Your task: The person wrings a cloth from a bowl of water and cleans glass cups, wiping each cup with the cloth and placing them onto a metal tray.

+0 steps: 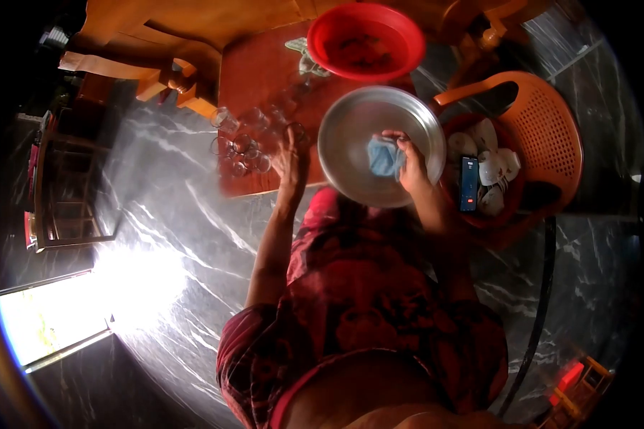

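Observation:
My left hand [290,164] is over the near edge of the wooden table, its fingers at the rim of a clear drinking glass [298,132] and seemingly gripping it. Several more clear glasses [242,144] stand close together just left of that hand. My right hand [412,166] is closed on a light blue cloth [384,156], inside a wide silver metal basin [345,175]. The basin sits at the table's right side, close to my lap. Part of the cloth is hidden by my fingers.
On the reddish table [254,64], a red plastic tub [322,53] holds water and a crumpled cloth [308,63] lies beside it. To the right, an orange chair [547,107] bears a red basin [454,200] of white cups [490,168], with a phone [469,184] on top.

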`<action>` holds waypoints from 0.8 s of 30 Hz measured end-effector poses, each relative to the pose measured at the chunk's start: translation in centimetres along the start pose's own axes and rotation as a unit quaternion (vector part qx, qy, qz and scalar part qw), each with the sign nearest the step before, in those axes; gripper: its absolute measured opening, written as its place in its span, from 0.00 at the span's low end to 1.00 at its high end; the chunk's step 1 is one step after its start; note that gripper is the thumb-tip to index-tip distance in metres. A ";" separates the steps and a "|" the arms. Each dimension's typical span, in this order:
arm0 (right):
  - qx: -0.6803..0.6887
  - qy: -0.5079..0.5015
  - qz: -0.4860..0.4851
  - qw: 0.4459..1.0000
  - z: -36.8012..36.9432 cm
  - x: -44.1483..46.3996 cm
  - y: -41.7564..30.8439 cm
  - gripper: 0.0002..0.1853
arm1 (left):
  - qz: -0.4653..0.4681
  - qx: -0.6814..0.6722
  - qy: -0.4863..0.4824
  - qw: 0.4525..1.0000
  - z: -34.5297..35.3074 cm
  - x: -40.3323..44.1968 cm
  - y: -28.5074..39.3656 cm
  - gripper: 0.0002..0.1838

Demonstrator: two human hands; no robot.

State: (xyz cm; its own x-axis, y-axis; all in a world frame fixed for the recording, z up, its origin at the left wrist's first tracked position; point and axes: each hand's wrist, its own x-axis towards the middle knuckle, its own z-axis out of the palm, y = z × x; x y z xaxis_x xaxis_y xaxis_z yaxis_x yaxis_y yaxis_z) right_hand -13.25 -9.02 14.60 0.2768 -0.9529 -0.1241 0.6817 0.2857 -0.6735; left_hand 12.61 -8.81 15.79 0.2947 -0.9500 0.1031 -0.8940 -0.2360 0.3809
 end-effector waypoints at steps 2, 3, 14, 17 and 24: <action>-0.096 -0.033 -0.031 0.994 0.9 -0.4 -0.2 0.20 | -0.013 0.047 -0.036 0.998 2.9 0.6 -2.2 0.19; -0.118 -0.014 -0.022 0.993 1.4 -0.7 -0.4 0.22 | 0.018 0.031 -0.004 0.999 3.7 0.5 -2.8 0.19; -0.192 0.124 -0.088 0.970 0.8 -1.6 1.0 0.07 | 0.136 -0.163 0.091 0.973 0.6 -2.4 -1.6 0.17; -0.252 0.150 -0.143 0.945 1.0 -0.6 0.0 0.10 | 0.106 -0.421 -0.005 0.901 -1.9 -3.8 -0.6 0.17; -0.309 0.216 -0.201 0.904 2.5 1.4 -4.2 0.13 | 0.085 -0.760 -0.230 0.602 -2.2 -6.2 2.4 0.19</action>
State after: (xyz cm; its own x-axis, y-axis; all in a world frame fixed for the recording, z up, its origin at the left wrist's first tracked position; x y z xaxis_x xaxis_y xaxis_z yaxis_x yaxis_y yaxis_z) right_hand -14.10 -11.27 19.09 -0.2912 -0.9559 0.0385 0.1237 -0.0775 -0.9893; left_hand 9.41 -3.05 18.07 -0.1941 -0.9728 0.1267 0.5469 -0.0001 0.8372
